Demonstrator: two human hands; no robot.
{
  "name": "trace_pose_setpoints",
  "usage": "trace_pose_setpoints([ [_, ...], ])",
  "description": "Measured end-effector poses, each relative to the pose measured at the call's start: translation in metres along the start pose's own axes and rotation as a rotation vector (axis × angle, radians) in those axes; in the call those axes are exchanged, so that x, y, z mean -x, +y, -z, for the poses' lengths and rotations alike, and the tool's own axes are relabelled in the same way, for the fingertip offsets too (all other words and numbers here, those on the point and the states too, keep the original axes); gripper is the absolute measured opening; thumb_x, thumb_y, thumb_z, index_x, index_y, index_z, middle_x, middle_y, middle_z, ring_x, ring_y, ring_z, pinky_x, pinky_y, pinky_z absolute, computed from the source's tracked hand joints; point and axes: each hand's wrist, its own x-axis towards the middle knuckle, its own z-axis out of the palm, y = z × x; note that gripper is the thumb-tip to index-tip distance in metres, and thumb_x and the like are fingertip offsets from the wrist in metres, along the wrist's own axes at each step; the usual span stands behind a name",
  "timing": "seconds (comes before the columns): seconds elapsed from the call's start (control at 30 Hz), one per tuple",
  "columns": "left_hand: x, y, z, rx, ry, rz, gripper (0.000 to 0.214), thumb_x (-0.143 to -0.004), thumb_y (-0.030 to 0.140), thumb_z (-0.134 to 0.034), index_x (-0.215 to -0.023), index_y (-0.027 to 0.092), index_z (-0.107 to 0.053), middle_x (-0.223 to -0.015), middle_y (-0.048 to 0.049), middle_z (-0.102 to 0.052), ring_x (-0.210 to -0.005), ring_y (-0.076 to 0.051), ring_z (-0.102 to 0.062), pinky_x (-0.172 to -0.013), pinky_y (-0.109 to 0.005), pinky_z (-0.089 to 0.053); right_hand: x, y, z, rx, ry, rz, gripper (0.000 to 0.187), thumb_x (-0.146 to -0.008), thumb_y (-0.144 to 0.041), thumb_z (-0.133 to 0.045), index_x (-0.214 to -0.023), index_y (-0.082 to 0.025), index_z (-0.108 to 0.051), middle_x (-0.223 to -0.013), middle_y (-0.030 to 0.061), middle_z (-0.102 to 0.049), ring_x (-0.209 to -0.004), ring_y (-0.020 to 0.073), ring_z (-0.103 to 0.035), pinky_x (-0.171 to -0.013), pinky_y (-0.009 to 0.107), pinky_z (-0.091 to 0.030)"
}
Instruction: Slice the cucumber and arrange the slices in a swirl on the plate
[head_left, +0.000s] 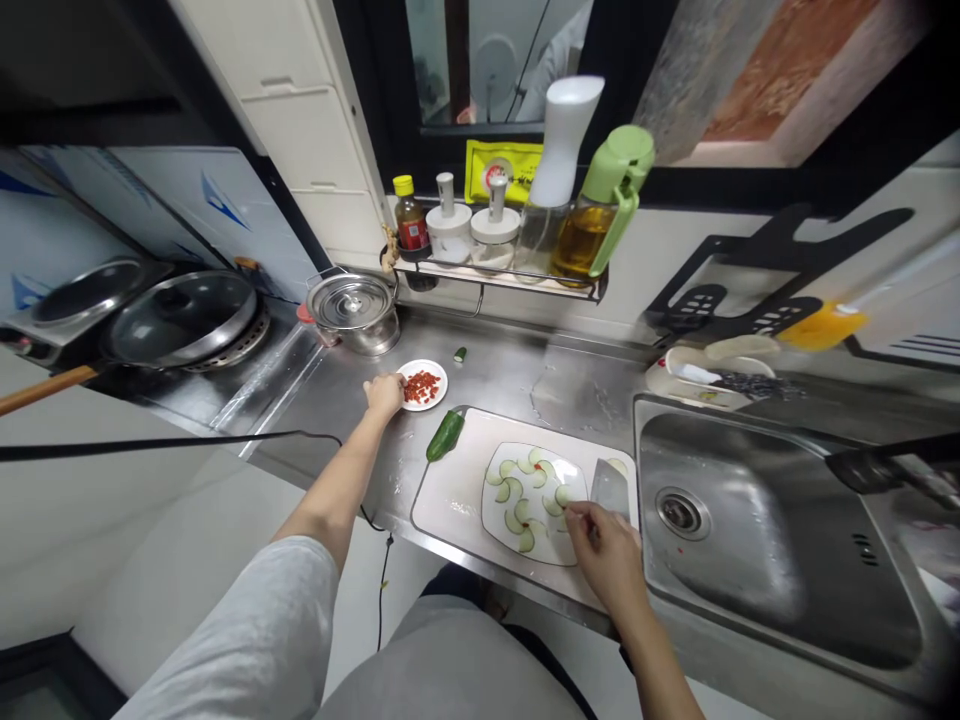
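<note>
- Steel counter (510, 350) runs right across this kitchen. Clock centred on the square plate (496, 522): sink (757, 570) at 3, shelf (480, 272) with an oil bottle (585, 235) at 12, lidded wok (180, 315) way out at 10.
- That plate's on a cutting board (446, 495), with cucumber slices (519, 524) laid in little swirls. At least two have red in the middle.
- Left hand (386, 393) is at the 9 o'clock rim of the small dish (442, 380) of red bits (422, 386), fingers partly curled; can't tell if it's gripping anything.
- Right hand (609, 550) is at the plate's 3-to-4 o'clock side, thumb and finger nearly together. Can't see what, if anything, they've got.
- Knife (609, 485) lies at 3, cucumber (445, 436) at 10 on the board's edge.
- My read: they're mid-garnish, dotting swirls. Next placement calls for a light pinch without nudging slices.
</note>
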Motion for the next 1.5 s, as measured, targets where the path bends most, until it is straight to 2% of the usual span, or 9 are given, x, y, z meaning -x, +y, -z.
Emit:
trace_pose_setpoints([
  [0.3,-0.001,-0.007,-0.003,-0.089,-0.05,-0.104,0.021,-0.081,0.024,-0.055,-0.095,0.025,-0.071,-0.108,-0.01,-0.067,-0.107,-0.028,-0.057,-0.094,-0.044,-0.033,-0.001,0.002,-0.005,0.022,-0.008,0.003,0.049,-0.09,-0.059,-0.039,-0.084,-0.02,-0.069,-0.064,0.0045,-0.061,-0.066,0.0209,-0.055,-0.068,0.033,-0.036],
  [0.6,-0.005,-0.01,-0.002,-0.019,-0.077,-0.04,0.017,-0.076,0.023,-0.058,-0.087,0.025,-0.07,-0.105,-0.008,-0.068,-0.104,-0.027,-0.059,-0.093,-0.044,-0.035,-0.005,0.0,-0.005,0.017,-0.024,0.016,0.047,-0.09,-0.057,-0.039,-0.084,-0.021,-0.068,-0.063,0.0044,-0.061,-0.066,0.021,-0.056,-0.067,0.032,-0.036],
  [0.73,-0.007,-0.013,-0.001,0.109,-0.054,0.034,0.012,-0.073,0.028,-0.063,-0.083,0.025,-0.069,-0.097,-0.0058,-0.072,-0.099,-0.026,-0.062,-0.091,-0.039,-0.038,-0.004,-0.001,-0.004,0.022,-0.033,0.015,0.049,-0.089,-0.058,-0.038,-0.083,-0.02,-0.068,-0.063,0.0049,-0.061,-0.066,0.021,-0.055,-0.067,0.032,-0.036],
  [0.93,-0.008,-0.018,-0.004,0.373,-0.003,0.159,0.013,-0.066,0.031,-0.07,-0.076,0.023,-0.067,-0.08,-0.0001,-0.072,-0.083,-0.018,-0.064,-0.076,-0.027,-0.043,-0.004,-0.003,-0.004,0.041,-0.036,0.023,0.049,-0.09,-0.058,-0.036,-0.082,-0.02,-0.067,-0.064,0.0049,-0.061,-0.066,0.0206,-0.055,-0.067,0.032,-0.035],
  [1.13,-0.004,-0.018,-0.009,0.769,0.071,0.164,0.016,-0.062,0.024,-0.068,-0.078,0.019,-0.069,-0.074,-0.0001,-0.07,-0.072,-0.014,-0.062,-0.074,-0.026,-0.046,-0.003,-0.007,-0.004,0.051,-0.039,0.038,0.047,-0.091,-0.055,-0.036,-0.082,-0.02,-0.067,-0.063,0.0044,-0.061,-0.065,0.02,-0.055,-0.066,0.031,-0.035],
  [1.3,0.0,-0.014,-0.008,0.907,0.078,0.148,0.02,-0.067,0.026,-0.065,-0.082,0.015,-0.071,-0.081,-0.0047,-0.073,-0.074,-0.014,-0.064,-0.072,-0.025,-0.049,0.0,-0.006,-0.004,0.05,-0.041,0.042,0.045,-0.091,-0.052,-0.037,-0.082,-0.02,-0.067,-0.064,0.0041,-0.061,-0.066,0.0202,-0.055,-0.069,0.032,-0.034],
  [1.5,0.014,-0.007,-0.001,1.01,0.053,0.142,0.025,-0.065,0.033,-0.068,-0.081,0.014,-0.07,-0.078,-0.0066,-0.073,-0.074,-0.016,-0.064,-0.072,-0.028,-0.051,0.006,-0.008,-0.001,0.082,-0.048,0.007,0.038,-0.091,-0.045,-0.04,-0.086,-0.02,-0.068,-0.065,0.0044,-0.063,-0.07,0.0206,-0.055,-0.07,0.031,-0.033],
])
